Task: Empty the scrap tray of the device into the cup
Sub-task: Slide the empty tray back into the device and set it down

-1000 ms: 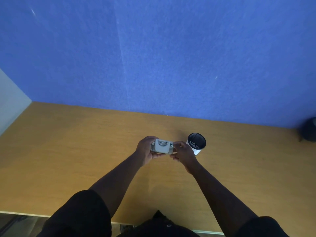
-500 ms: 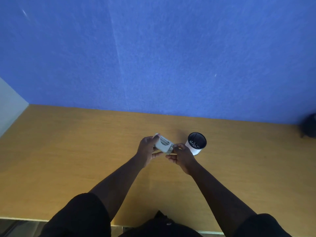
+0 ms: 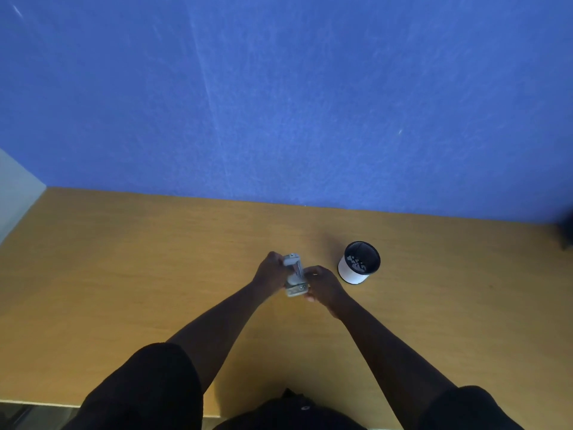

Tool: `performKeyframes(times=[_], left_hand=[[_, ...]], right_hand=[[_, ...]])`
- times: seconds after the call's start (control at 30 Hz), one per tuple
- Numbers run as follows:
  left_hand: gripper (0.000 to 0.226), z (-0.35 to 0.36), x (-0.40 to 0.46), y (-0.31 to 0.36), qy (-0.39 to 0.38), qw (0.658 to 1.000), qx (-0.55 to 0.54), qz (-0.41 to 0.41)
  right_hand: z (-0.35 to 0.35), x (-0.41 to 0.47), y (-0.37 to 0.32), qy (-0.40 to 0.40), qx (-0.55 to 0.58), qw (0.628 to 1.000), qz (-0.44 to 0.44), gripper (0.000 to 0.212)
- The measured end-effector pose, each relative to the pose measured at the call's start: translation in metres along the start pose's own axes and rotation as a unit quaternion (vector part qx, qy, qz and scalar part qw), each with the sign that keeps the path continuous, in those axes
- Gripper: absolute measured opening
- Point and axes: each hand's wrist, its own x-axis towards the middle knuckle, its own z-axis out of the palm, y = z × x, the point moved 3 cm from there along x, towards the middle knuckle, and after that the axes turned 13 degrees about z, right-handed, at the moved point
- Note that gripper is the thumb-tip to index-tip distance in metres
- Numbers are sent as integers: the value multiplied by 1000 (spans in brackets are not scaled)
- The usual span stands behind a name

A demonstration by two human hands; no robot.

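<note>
A small grey device is held upright, long axis pointing away from me, above the wooden table. My left hand grips its left side. My right hand holds its near right end, fingers curled around the lower part. A white cup with a dark inside stands on the table just right of my right hand; pale scraps lie in its bottom. I cannot make out the scrap tray itself.
A blue wall rises behind the table's far edge. A dark object sits at the far right edge of view. The table's near edge runs close to my body, with dark sleeves over both upper arms.
The device has turned from lying crosswise between my hands to standing lengthwise. Both hands shifted slightly left, away from the cup. The cup has not moved.
</note>
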Motion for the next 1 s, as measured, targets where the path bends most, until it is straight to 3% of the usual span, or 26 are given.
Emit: performKeyframes(times=[0.13, 0.33, 0.67, 1.0], left_hand=[[24, 0, 9, -4, -17, 988, 155, 18], [30, 3, 20, -8, 2, 975, 223, 10], [29, 7, 25, -22, -17, 969, 242, -39], [27, 7, 14, -34, 10, 966, 251, -53]], right_hand=[[6, 9, -2, 11, -96, 995, -23, 20], [13, 24, 0, 54, -241, 968, -49, 27], [19, 39, 9, 30, -289, 957, -14, 33], [24, 37, 13, 23, -310, 950, -4, 31]])
